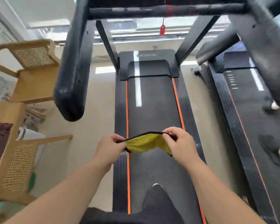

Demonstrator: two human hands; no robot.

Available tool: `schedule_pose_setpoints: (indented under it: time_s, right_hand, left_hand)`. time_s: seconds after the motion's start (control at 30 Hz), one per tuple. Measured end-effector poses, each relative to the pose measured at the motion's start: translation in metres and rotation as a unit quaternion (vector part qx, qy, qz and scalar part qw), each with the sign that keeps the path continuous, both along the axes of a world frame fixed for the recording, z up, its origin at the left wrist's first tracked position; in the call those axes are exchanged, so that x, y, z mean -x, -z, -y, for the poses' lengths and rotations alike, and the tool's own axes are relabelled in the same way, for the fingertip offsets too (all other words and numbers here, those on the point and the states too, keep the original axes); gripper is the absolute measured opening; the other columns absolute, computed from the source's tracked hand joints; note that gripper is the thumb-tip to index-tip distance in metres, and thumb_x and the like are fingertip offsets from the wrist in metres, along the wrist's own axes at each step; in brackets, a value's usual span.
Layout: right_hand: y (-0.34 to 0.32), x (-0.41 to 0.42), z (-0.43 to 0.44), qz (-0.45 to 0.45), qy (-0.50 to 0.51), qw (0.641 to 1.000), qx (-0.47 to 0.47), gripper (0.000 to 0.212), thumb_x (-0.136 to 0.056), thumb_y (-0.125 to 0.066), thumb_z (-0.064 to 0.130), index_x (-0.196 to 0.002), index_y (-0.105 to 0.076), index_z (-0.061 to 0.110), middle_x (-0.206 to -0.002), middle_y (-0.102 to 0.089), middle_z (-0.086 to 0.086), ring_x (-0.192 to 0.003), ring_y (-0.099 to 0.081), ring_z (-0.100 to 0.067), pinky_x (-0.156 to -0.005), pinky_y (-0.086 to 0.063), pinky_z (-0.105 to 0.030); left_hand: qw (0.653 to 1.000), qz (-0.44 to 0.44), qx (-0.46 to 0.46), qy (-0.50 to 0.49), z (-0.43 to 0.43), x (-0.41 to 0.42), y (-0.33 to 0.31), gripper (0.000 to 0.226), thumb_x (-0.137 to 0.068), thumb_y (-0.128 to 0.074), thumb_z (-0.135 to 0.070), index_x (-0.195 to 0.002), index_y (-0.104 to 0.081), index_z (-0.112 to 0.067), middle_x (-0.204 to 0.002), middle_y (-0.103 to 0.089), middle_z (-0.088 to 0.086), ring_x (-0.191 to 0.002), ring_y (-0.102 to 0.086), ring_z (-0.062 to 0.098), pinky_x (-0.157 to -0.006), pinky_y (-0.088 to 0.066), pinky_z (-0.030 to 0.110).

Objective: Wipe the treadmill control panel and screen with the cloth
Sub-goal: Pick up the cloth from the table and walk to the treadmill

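Daylight's pouring in through the window [128, 28] up top and glaring off the treadmill belt [153, 97]; edges are bending and blurring.

Single head-worn view, facing forward and down, close above treadmill [152, 97]

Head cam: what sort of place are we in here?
Likely a small gym or home workout room: one treadmill straight ahead, a second treadmill close on its right, and cane-backed chairs along the left. The left hand and right hand hold a yellow cloth.
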State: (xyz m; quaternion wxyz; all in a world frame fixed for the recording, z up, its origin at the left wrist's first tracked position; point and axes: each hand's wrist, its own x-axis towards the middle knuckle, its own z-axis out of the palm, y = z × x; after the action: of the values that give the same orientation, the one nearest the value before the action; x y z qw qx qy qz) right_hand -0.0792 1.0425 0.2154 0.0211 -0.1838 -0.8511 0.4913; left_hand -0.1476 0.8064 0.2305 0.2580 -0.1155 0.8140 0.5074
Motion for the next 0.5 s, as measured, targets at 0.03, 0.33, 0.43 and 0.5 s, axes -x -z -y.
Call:
schedule_pose_setpoints:
  time_s: [0.03, 0.33, 0.43, 0.5]
  right_hand:
    - [-0.019, 0.008, -0.017, -0.004, 0.008, 1.0, 0.002, 0.022, -0.094, -0.07, 0.016, -0.085, -0.072, 0.036, -0.09, -0.073, 0.013, -0.091, -0.066, -0.005, -0.078, -0.049, -0.022]
    - [-0.138, 0.093, -0.106, -0.05, 0.023, 0.998, 0.011, 0.025, -0.096, -0.069, 0.016, -0.084, -0.07, 0.038, -0.087, -0.072, 0.02, -0.088, -0.068, -0.005, -0.077, -0.052, -0.029]
    - [-0.146, 0.135, -0.125, -0.054, 0.013, 0.998, 0.0, 0.023, -0.097, -0.068, 0.016, -0.084, -0.069, 0.035, -0.083, -0.071, 0.019, -0.084, -0.067, -0.005, -0.076, -0.05, -0.029]
    - [-0.148, 0.169, -0.135, -0.052, 0.01, 0.999, -0.013, 0.02, -0.097, -0.067, 0.017, -0.085, -0.069, 0.033, -0.082, -0.07, 0.018, -0.082, -0.066, -0.007, -0.075, -0.052, -0.032]
  left_hand:
    - [1.0, -0.011, -0.014, -0.002, -0.015, 0.007, -0.02, 0.012, -0.081, -0.072, -0.003, -0.08, -0.071, -0.014, -0.076, -0.072, 0.01, -0.07, -0.065, 0.019, -0.053, -0.045, 0.018]
    - [0.988, -0.081, -0.118, -0.061, -0.087, 0.092, -0.146, 0.007, -0.092, -0.067, -0.008, -0.088, -0.067, -0.014, -0.087, -0.07, 0.005, -0.081, -0.064, 0.015, -0.075, -0.053, 0.028]
    - [0.984, -0.081, -0.136, -0.079, -0.104, 0.127, -0.152, 0.003, -0.093, -0.065, -0.007, -0.09, -0.066, -0.009, -0.088, -0.068, 0.01, -0.083, -0.064, 0.019, -0.083, -0.054, 0.037]
    - [0.982, -0.077, -0.15, -0.084, -0.117, 0.156, -0.149, 0.003, -0.092, -0.065, -0.004, -0.09, -0.064, -0.006, -0.086, -0.066, 0.012, -0.08, -0.063, 0.022, -0.075, -0.055, 0.037]
